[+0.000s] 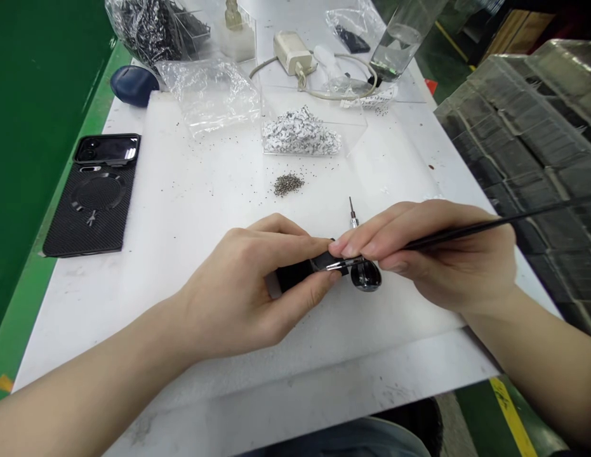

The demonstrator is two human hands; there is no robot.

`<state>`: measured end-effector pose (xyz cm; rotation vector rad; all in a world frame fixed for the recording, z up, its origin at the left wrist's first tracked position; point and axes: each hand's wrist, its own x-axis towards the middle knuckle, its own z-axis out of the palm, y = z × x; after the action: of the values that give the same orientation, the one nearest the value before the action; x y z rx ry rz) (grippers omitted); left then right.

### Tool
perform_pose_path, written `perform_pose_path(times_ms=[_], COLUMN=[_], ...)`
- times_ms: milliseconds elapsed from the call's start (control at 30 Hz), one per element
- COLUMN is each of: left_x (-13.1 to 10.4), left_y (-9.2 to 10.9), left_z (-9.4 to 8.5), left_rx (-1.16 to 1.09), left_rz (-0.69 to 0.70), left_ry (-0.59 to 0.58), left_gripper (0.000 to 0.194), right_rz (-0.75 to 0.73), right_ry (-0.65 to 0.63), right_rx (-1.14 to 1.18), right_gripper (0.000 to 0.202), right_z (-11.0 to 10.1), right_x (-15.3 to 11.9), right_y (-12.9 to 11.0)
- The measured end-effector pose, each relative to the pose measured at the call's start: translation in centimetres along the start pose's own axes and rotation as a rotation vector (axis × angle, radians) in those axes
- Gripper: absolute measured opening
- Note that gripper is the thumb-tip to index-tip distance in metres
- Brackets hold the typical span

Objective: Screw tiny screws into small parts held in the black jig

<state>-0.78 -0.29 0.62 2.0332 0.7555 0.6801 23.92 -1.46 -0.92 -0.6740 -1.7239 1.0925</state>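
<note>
On the near side of a pile of small metal parts (289, 185), a black workpiece (295, 274) was held over the white sheet (204, 190) that covered much of the bench (76, 298). The left hand (252, 279), nearward and slightly left of the pile, pinched the workpiece between thumb and fingers, which hid part of its body. The right hand (445, 270), nearward and right of the pile, pinched a slim black tool (466, 230) in its fingertips, the shaft running back to the right.

Governing relation: the visible length of the workpiece ran roughly left to right across the person's front, and its exposed end faced the right hand. The tool lay nearly along that line, its bright tip directed left at this end, beside the left thumb. Contact between tip and workpiece could not be confirmed. The left hand was the nearer, since it gripped the workpiece; the right fingertips were just beside the exposed end.

A driver (353, 214), partly hidden by the right fingers, lay nearward and right of the pile, its narrow shaft pointing away from the person. A clear tray (350, 130) of white pieces (299, 133) stood directly beyond the pile.
</note>
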Motion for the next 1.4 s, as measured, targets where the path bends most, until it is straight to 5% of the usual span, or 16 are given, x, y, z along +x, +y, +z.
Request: perform_pose_path(times_ms=[1400], left_x=[-0.09], left_y=[-0.01], left_z=[0.02], left_rx=[-0.006], left_rz=[0.020], left_ry=[-0.002], left_gripper=[0.014], right_rz=[0.038], right_ry=[0.005], right_rx=[0.042], right_gripper=[0.025], right_z=[0.24], right_x=[0.23], right_y=[-0.03])
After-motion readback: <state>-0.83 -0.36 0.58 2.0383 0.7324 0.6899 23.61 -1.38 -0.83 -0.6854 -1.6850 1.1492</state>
